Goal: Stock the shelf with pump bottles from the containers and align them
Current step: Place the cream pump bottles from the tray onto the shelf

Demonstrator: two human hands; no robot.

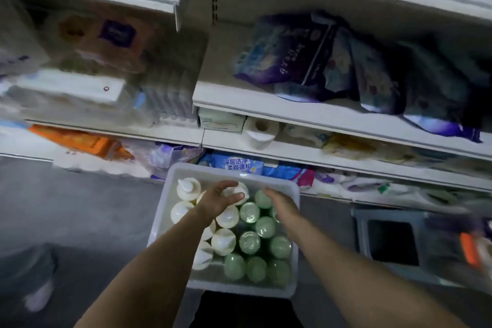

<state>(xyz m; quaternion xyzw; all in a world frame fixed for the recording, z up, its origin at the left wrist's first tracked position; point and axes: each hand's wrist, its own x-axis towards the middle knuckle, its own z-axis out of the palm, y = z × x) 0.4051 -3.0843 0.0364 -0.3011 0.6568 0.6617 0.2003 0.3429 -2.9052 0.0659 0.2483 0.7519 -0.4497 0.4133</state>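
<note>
While both arms reach down into the bin (295, 196) on the floor below the shelves (332, 117), no bottle has been lifted yet. Starting at the left, the white bottles (226, 216) stand in the bin's left half; I count about eight, though some are hidden under the forearm. The left hand (217, 198) hovers over the far white one, fingers spread and curling round its pump head, seemingly just closing on it. To its right, the right hand (282, 205) reaches onto the far green bottles (249, 242), fingers bent down; whether it grips one I cannot tell. The hands are close but apart. Green bottles fill the right half, roughly eleven showing. To do this well, I judge each hand should take the bottle by the neck below the pump, lift straight up clear of its neighbours, and carry it upright. A dark crate (391, 242) sits further right.
</note>
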